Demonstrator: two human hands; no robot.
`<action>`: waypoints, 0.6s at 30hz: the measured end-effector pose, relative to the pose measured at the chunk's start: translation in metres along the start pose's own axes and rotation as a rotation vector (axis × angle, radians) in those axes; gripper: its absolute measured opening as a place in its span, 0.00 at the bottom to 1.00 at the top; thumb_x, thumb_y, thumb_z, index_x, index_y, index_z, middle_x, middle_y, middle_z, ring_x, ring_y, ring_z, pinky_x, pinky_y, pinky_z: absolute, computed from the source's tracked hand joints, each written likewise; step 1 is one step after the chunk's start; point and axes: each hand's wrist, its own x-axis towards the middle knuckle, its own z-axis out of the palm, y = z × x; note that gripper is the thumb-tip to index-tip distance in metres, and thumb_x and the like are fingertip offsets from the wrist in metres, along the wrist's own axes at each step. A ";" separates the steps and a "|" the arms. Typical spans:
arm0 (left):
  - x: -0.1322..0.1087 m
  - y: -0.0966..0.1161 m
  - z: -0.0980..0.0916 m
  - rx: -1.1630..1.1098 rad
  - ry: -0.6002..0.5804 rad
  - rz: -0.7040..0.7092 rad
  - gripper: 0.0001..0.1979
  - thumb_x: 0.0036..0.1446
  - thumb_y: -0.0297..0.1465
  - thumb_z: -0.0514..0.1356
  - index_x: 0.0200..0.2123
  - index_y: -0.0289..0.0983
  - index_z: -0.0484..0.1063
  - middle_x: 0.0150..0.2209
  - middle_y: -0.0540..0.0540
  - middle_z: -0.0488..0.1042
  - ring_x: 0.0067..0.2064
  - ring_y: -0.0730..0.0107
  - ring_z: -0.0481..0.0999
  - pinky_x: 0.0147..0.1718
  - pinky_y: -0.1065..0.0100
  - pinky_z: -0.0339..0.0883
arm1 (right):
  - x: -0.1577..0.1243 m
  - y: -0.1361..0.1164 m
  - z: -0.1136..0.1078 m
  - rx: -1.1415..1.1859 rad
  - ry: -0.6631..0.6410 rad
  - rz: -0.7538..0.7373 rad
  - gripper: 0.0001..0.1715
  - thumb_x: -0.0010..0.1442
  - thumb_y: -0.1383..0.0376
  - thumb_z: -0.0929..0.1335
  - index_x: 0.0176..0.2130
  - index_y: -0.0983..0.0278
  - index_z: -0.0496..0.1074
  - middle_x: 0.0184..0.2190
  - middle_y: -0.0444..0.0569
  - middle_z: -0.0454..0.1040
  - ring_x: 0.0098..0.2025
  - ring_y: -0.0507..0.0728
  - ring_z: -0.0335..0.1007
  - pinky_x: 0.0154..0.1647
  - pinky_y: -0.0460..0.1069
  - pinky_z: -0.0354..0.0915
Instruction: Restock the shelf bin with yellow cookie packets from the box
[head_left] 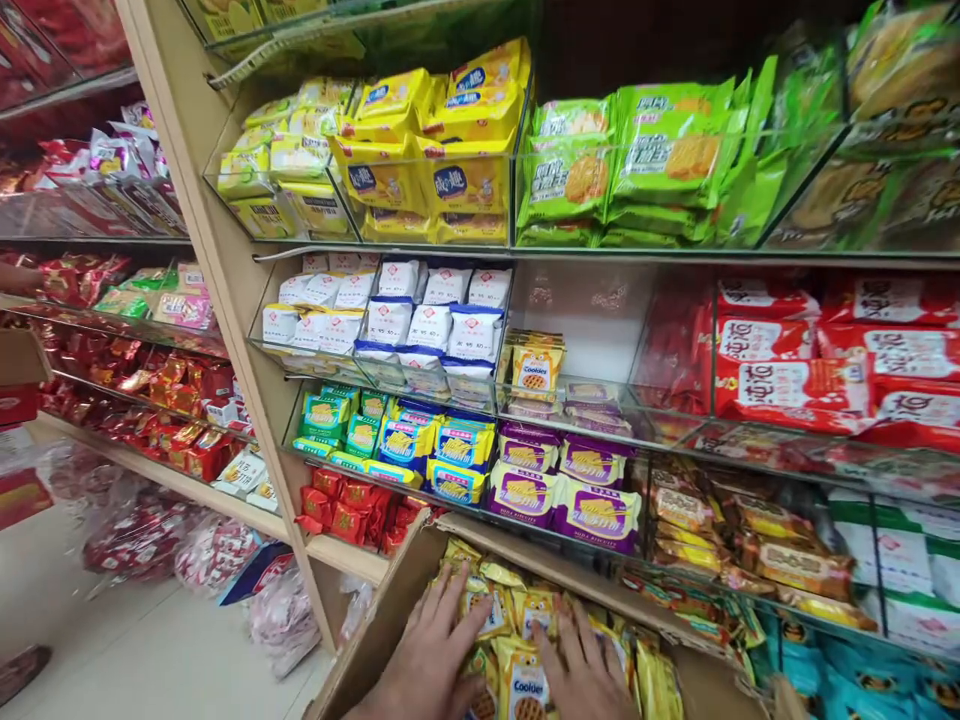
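An open cardboard box point(375, 640) sits low in front of me, filled with yellow cookie packets point(527, 685). My left hand point(431, 645) reaches into it, fingers stretched over the packets on the left side. Just to its right, my right hand point(583, 665) rests with extended fingers on more of the same packets. Neither hand visibly grips a packet; the undersides of both palms are hidden. Above the box, a glass shelf compartment holds a small stack of matching cookie packets point(536, 368) at its left side.
Glass-fronted shelves surround that stack: white packets point(425, 320) to its left, red packets point(795, 370) to its right, purple biscuit packets point(559, 490) below. Yellow point(465, 185) and green packets point(667, 150) fill the shelf above. Plastic-wrapped bags point(214, 555) lie on the floor at left.
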 end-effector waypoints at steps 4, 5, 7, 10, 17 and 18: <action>0.011 0.018 0.007 -0.037 -0.090 -0.132 0.31 0.46 0.24 0.58 0.55 0.47 0.59 0.64 0.41 0.42 0.63 0.43 0.38 0.54 0.41 0.47 | -0.012 0.009 0.006 0.178 -0.186 0.126 0.37 0.37 0.66 0.71 0.49 0.59 0.68 0.56 0.53 0.61 0.60 0.71 0.48 0.57 0.68 0.45; 0.010 0.019 0.009 -0.041 -0.087 -0.125 0.29 0.47 0.23 0.57 0.54 0.47 0.61 0.64 0.41 0.44 0.63 0.44 0.40 0.54 0.42 0.47 | -0.014 0.012 0.002 0.233 -0.194 0.133 0.34 0.39 0.66 0.70 0.49 0.61 0.68 0.56 0.52 0.61 0.60 0.69 0.48 0.58 0.67 0.43; 0.006 0.017 0.012 -0.051 -0.070 -0.106 0.25 0.49 0.24 0.56 0.52 0.45 0.64 0.63 0.40 0.48 0.62 0.46 0.45 0.54 0.44 0.49 | -0.018 0.017 -0.007 0.355 -0.207 0.105 0.28 0.43 0.66 0.68 0.46 0.63 0.68 0.55 0.52 0.63 0.60 0.66 0.49 0.60 0.65 0.41; 0.002 0.011 0.010 -0.104 -0.022 -0.064 0.21 0.50 0.27 0.56 0.50 0.43 0.65 0.60 0.40 0.53 0.61 0.48 0.49 0.54 0.44 0.49 | -0.024 0.025 -0.015 0.522 -0.161 0.049 0.14 0.49 0.64 0.66 0.39 0.62 0.68 0.51 0.51 0.67 0.59 0.64 0.52 0.59 0.65 0.41; 0.011 0.033 -0.006 -0.726 0.054 0.051 0.24 0.53 0.32 0.57 0.54 0.38 0.59 0.57 0.41 0.60 0.58 0.61 0.58 0.56 0.59 0.53 | -0.031 0.023 -0.026 0.870 -0.034 0.459 0.21 0.48 0.51 0.67 0.38 0.61 0.65 0.39 0.51 0.73 0.43 0.61 0.68 0.50 0.60 0.58; 0.013 0.038 -0.004 -0.882 0.004 0.020 0.26 0.51 0.33 0.59 0.54 0.37 0.59 0.54 0.41 0.63 0.55 0.61 0.61 0.54 0.60 0.55 | -0.030 0.021 -0.028 0.963 -0.033 0.532 0.25 0.46 0.49 0.67 0.40 0.61 0.65 0.39 0.52 0.73 0.42 0.62 0.68 0.45 0.57 0.62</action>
